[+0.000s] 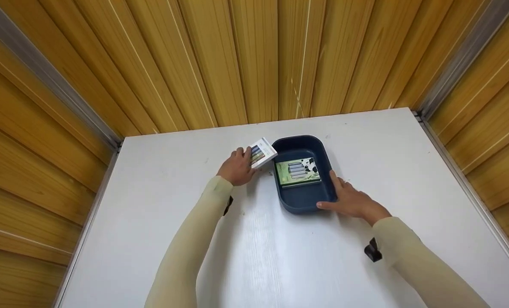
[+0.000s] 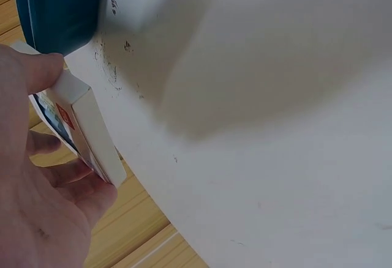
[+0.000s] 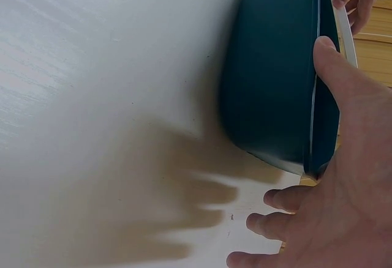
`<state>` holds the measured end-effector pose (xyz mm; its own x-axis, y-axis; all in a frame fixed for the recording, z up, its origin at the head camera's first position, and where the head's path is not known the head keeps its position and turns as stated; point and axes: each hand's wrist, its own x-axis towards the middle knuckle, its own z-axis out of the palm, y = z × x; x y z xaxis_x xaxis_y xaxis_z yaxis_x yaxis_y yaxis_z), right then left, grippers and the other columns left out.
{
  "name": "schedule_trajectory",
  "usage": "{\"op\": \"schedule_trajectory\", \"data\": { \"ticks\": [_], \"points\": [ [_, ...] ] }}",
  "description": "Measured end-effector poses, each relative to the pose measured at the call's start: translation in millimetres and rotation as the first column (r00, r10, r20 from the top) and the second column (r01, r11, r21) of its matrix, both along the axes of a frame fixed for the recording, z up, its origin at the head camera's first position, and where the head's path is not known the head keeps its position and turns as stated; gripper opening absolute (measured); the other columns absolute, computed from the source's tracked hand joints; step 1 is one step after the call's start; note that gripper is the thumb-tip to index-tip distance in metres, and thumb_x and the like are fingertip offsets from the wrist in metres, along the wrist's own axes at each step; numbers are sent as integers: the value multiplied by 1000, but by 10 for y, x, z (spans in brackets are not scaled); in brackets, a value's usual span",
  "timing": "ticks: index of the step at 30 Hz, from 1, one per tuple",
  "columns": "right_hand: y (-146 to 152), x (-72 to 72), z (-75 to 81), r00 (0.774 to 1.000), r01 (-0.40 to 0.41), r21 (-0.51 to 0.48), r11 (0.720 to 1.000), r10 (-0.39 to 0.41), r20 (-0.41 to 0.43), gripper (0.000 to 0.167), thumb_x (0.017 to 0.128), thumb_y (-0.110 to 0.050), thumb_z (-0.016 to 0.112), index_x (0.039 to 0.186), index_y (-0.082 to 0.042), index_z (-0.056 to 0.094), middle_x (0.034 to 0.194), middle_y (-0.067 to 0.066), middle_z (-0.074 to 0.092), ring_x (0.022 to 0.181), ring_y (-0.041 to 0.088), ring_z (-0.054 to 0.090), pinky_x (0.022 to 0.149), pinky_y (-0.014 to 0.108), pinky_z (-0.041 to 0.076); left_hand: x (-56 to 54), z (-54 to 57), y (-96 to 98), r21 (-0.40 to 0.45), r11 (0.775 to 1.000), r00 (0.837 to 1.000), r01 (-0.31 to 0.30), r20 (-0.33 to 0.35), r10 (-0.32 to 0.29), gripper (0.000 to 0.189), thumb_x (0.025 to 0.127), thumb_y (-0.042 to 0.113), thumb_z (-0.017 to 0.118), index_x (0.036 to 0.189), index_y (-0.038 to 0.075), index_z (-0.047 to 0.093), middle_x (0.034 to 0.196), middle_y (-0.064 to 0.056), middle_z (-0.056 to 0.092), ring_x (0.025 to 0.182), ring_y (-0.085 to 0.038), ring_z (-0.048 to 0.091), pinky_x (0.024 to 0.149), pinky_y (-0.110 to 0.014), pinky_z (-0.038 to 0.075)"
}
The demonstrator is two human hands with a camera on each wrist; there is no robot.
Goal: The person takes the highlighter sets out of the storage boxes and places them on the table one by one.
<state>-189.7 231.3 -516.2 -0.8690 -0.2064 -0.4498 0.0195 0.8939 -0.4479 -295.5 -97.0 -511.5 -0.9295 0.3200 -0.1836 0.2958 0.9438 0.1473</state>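
Holding a small white box (image 1: 262, 152) in my left hand (image 1: 236, 167), I am at the step of carrying it to the blue tub (image 1: 304, 202), as I judge. The fingers (image 2: 72, 173) and thumb pinch the box by its flat faces; in the head view it hangs just left of the tub's upper left corner, above the worktop (image 1: 254, 265), tilted on edge. Its long axis runs from lower left to upper right of that frame, the far end pointing toward the tub rim. My right hand (image 1: 352, 200) steadies the tub at its lower right corner: thumb on the rim, fingers relaxed, lying beside the wall. Inside the tub one green box (image 1: 298, 172) already lies flat, long axis left to right. I think the next move calls for shifting the white box right over the rim, laying it flat, then letting go.
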Motion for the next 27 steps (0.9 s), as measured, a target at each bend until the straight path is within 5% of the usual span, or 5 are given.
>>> {"op": "schedule_trajectory", "data": {
  "ticks": [27],
  "points": [
    [-5, -5, -14, 1000, 12, -19, 1000, -12, 20, 117, 80, -74, 54, 154, -18, -18, 160, 26, 4, 143, 53, 13, 109, 72, 20, 29, -78, -154, -30, 998, 998, -62, 3, 62, 70, 99, 37, 48, 153, 5, 18, 146, -22, 35, 130, -33, 44, 107, -44, 43]
  ]
}}
